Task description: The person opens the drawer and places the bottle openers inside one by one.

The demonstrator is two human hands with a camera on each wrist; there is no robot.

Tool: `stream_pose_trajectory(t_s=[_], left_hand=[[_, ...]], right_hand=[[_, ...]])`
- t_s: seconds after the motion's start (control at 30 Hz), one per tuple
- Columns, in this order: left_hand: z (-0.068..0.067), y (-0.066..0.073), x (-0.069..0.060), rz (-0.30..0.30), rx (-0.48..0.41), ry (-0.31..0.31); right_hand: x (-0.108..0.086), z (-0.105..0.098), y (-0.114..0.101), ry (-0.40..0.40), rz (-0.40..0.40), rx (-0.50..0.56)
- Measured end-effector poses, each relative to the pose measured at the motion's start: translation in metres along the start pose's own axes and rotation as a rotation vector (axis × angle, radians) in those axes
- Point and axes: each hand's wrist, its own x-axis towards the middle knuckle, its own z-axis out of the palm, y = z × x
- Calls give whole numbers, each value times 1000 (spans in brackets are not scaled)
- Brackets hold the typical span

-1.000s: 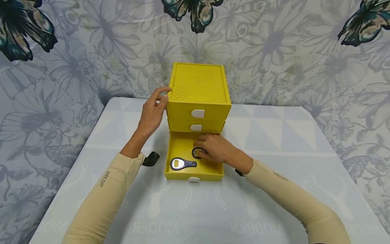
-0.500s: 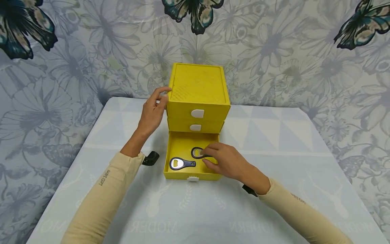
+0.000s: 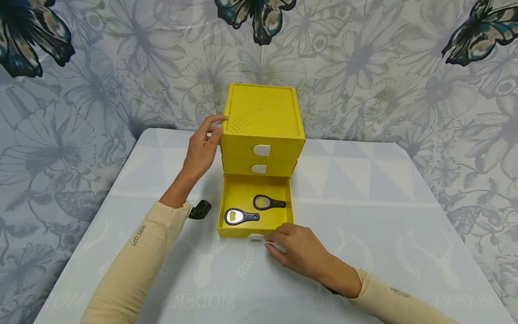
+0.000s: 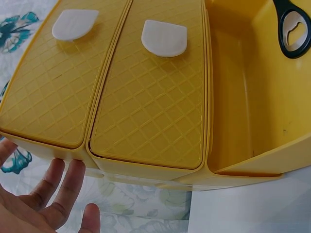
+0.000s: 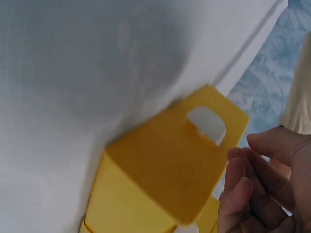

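Observation:
A yellow drawer unit (image 3: 263, 110) stands with its bottom drawer (image 3: 234, 232) pulled out. Inside that drawer lie two dark-handled bottle openers, one (image 3: 244, 217) at the front left and the other (image 3: 278, 204) farther back on the right. My left hand (image 3: 201, 150) rests its fingertips against the unit's left side; in the left wrist view its fingers (image 4: 70, 187) are extended along the side wall. By the drawer's front right corner is my right hand (image 3: 301, 249), loosely bent and holding nothing. The white pull tab (image 5: 209, 124) shows near its fingertips in the right wrist view.
Two upper drawers, each with a white tab (image 3: 261, 150), are pushed in. A pale patterned cloth (image 3: 364, 198) covers the table. Behind it hangs a floral backdrop (image 3: 364, 67) with butterfly prints. A black device (image 3: 200, 209) is at the left wrist.
My right hand has let go of the rear bottle opener in the drawer, leaving it lying there, and moved out toward me to the drawer's front. The left hand stays put.

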Motion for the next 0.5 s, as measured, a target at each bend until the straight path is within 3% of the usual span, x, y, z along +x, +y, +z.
stream_pose_trajectory(t_s=[0.23,0.5], left_hand=[[0,0,0,-3,6,-3],[-1,1,0,0,-1,-7]], right_hand=[[-4,17,-7,-29,98,-17],[5,22,-9,-62,180,-67]])
